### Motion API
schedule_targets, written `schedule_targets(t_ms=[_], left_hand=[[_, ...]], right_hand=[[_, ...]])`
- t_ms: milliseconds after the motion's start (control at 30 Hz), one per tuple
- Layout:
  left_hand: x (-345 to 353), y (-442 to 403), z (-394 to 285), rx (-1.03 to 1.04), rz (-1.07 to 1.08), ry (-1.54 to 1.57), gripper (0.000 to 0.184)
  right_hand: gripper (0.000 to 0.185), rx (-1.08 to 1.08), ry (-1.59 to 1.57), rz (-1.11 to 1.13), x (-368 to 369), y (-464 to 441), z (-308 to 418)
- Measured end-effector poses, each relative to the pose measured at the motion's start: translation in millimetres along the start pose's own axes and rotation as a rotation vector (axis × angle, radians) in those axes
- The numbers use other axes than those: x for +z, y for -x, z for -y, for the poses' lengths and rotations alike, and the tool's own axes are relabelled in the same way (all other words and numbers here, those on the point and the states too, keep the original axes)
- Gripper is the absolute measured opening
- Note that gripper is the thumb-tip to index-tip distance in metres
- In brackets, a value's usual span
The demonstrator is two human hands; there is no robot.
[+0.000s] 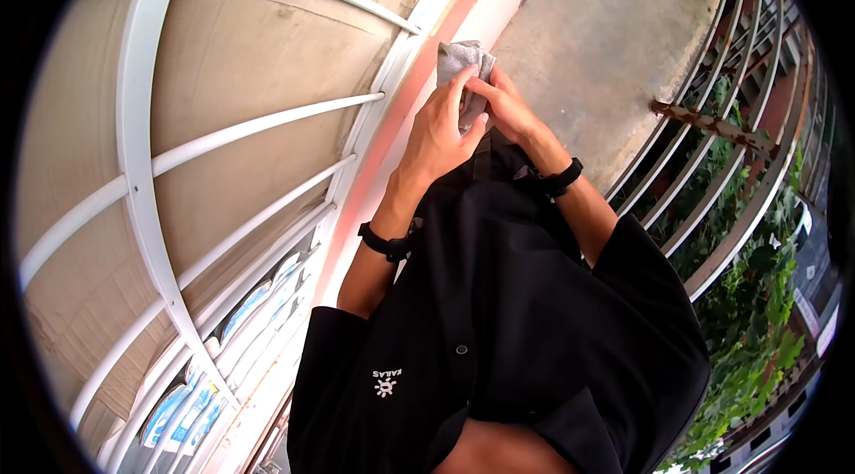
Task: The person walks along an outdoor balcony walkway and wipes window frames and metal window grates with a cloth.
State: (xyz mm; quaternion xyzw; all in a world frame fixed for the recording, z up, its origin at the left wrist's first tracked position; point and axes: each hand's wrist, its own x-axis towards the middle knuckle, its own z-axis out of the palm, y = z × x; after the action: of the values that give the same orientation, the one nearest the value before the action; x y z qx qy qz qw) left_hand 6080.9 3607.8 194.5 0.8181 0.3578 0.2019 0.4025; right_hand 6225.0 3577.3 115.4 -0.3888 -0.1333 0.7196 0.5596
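Note:
Both hands are held together in front of the body, around a crumpled light grey cloth (461, 58). My left hand (438, 134) has its fingers and thumb closed round the left and lower part of the cloth. From the right, my right hand (506, 106) pinches the cloth, its fingers touching those of my left hand. The top of the cloth sticks out beyond the fingertips. Whether anything is wrapped inside it cannot be made out. Each wrist wears a black band.
White metal bars (267, 122) over brown cardboard run along the left, with blue and white packages (183, 412) lower down. Concrete floor (606, 37) lies ahead. A curved metal railing (739, 184) with a rusty bracket and green leaves (757, 322) behind it stands at the right.

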Motion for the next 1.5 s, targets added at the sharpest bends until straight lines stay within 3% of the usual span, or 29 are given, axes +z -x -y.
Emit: schedule_targets(t_ms=[67, 133, 267, 300, 400, 500, 700, 800, 833, 900, 967, 1000, 1033, 1100, 1233, 1333, 1433, 1500], left_hand=[[-2, -1, -4, 0.000, 0.022, -0.001, 0.054], [-6, 1, -4, -0.262, -0.036, 0.145, 0.039], [-6, 0, 19, -0.104, -0.278, -0.185, 0.036], [-3, -3, 24, -0.104, -0.278, -0.185, 0.036], [2, -6, 32, -0.356, -0.155, 0.347, 0.035], [1, -6, 36, -0.416, -0.095, 0.279, 0.034], [-8, -4, 26, -0.413, -0.048, 0.190, 0.032], [-5, -3, 32, -0.377, -0.146, 0.149, 0.024], [-3, -2, 37, -0.376, -0.145, 0.150, 0.024], [2, 0, 48, -0.421, -0.235, 0.360, 0.021], [-1, -3, 42, -0.480, -0.282, 0.509, 0.020], [-2, -3, 39, -0.540, -0.330, 0.659, 0.020], [-4, -3, 37, -0.539, -0.328, 0.659, 0.020], [-9, -2, 34, -0.569, -0.307, 0.660, 0.020], [-3, -2, 30, -0.478, -0.261, 0.645, 0.021], [1, -6, 33, -0.366, -0.284, 0.657, 0.026], [2, -15, 35, -0.379, -0.294, 0.705, 0.029], [0, -20, 41, -0.411, -0.263, 0.666, 0.032]], right_hand=[[0.041, -0.026, -0.120, -0.069, -7, -7, 4], [0.029, -0.082, -0.266, -0.167, -13, -11, 8], [0.028, -0.045, -0.366, -0.124, -17, -12, 18], [0.028, -0.045, -0.367, -0.123, -15, -12, 20], [0.028, -0.017, -0.300, -0.074, -14, -13, 18], [0.029, -0.038, -0.214, -0.077, -12, -12, 16], [0.026, -0.081, -0.391, 0.028, -21, -7, 15], [0.028, -0.111, -0.320, 0.099, -19, -4, 20], [0.028, -0.174, -0.158, 0.170, -19, -4, 24], [0.030, -0.237, 0.005, 0.239, -21, -3, 31], [0.047, -0.320, 0.456, 0.293, -17, 3, 41], [0.056, -0.291, 0.470, 0.307, -14, 7, 44], [0.056, -0.292, 0.470, 0.306, -16, 7, 44], [0.039, -0.265, 0.406, 0.378, -22, 7, 46], [0.026, -0.121, 0.349, 0.227, -29, -3, 22], [0.039, -0.169, 0.123, 0.110, -11, -1, 15], [0.052, 0.018, -0.070, 0.090, -7, -6, 11], [0.048, -0.032, 0.010, 0.035, -7, -19, 8]])
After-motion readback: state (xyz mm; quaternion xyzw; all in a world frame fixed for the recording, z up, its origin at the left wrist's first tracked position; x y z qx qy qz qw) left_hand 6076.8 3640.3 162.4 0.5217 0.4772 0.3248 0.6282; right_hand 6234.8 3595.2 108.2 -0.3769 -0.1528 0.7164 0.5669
